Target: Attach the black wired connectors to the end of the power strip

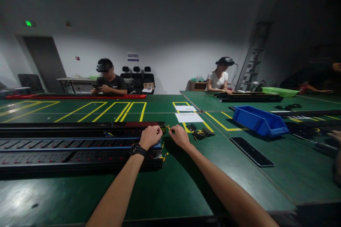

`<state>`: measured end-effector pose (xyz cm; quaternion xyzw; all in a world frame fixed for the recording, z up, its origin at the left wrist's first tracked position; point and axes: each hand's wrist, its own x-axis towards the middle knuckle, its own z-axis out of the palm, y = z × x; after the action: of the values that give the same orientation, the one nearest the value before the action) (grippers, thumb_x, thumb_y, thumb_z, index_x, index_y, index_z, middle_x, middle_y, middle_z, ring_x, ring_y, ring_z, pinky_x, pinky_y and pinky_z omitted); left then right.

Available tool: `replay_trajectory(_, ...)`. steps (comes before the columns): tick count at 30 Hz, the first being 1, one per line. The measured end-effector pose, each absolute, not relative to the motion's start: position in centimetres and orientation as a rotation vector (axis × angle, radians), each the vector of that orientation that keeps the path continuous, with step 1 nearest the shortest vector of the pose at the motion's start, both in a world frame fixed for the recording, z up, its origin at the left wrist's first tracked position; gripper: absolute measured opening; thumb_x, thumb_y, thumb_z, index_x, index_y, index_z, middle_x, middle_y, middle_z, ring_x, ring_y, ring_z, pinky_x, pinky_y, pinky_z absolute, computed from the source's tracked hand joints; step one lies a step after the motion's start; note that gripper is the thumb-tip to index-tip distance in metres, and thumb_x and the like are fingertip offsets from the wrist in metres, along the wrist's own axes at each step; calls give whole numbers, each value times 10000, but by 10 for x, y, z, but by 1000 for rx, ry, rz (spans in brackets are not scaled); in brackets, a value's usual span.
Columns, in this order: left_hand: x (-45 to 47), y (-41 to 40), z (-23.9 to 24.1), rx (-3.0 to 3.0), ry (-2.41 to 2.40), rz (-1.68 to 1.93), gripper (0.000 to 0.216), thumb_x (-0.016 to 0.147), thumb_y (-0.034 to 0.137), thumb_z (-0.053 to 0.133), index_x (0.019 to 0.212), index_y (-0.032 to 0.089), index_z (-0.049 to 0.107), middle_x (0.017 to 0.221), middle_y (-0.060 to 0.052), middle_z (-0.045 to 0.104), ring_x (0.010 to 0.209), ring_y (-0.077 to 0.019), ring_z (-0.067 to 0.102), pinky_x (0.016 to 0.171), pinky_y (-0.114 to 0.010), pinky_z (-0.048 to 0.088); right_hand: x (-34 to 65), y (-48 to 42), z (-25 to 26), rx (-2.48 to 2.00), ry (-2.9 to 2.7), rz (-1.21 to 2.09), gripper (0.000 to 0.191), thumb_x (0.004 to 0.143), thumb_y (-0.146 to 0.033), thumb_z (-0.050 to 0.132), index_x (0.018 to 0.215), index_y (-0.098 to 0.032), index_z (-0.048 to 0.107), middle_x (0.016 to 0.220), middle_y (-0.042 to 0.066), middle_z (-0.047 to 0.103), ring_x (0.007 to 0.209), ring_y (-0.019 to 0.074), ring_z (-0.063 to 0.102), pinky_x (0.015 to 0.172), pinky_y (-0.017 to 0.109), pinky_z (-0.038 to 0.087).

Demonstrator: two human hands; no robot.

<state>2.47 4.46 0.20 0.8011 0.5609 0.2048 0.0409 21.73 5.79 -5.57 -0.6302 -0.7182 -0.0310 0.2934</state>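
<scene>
A long black strip-like housing [80,163] with blue edges and red dots lies across the table on the left. My left hand [151,137], wearing a black watch [137,149], is curled over the housing's right end; what its fingers grip is hidden. Just right of that end, my right hand [180,136] is closed in a pinch at a short yellow wire [168,127]. Another yellow-tipped wire [165,156] sticks out nearer to me, free of both hands. Small black plastic parts [204,133] lie to the right of my right hand.
The green table [197,188] carries paper sheets [188,117], a blue bin [255,120] and a dark flat tablet-like device [252,151] on the right. Across it are two people [114,85] [218,79] and a red strip [74,96]. Another person's hand shows at the right edge.
</scene>
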Motion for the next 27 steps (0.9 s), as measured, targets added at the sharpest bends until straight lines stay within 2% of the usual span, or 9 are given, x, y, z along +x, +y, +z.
replay_trajectory(4,24,42,3,2462,1697,636,251,947,354,509,898,251,733,912,-62,771,880,-232,719,757,-285,500,244,53,-41,-1537,-2001,131,260,950,-283,553,822,-180,754,777,37,724,699,152,612,633,239,362)
replay_trajectory(6,24,41,4,2460,1692,641,247,947,350,515,903,246,734,921,-62,771,870,-227,719,754,-281,498,260,47,-37,-1463,-2047,197,263,935,-277,552,805,-174,756,740,28,722,667,151,613,618,236,362)
replay_trajectory(9,24,41,5,2446,1695,635,249,945,352,520,910,239,739,934,-63,772,865,-223,717,752,-276,494,282,40,-39,-1452,-1991,219,267,927,-300,558,805,-176,761,766,36,745,693,166,645,634,239,394)
replay_trajectory(14,24,44,3,2461,1678,623,267,949,374,510,919,239,738,932,-66,768,865,-218,706,768,-278,494,294,35,-52,-1577,-1745,56,267,926,-316,556,819,-180,759,832,66,766,758,196,684,695,263,437)
replay_trajectory(27,26,46,1,2475,1694,629,243,941,357,515,889,239,721,901,-66,760,865,-226,713,733,-269,479,256,19,-67,-1573,-2102,89,202,923,-230,586,828,-205,763,869,44,732,827,170,637,740,243,416)
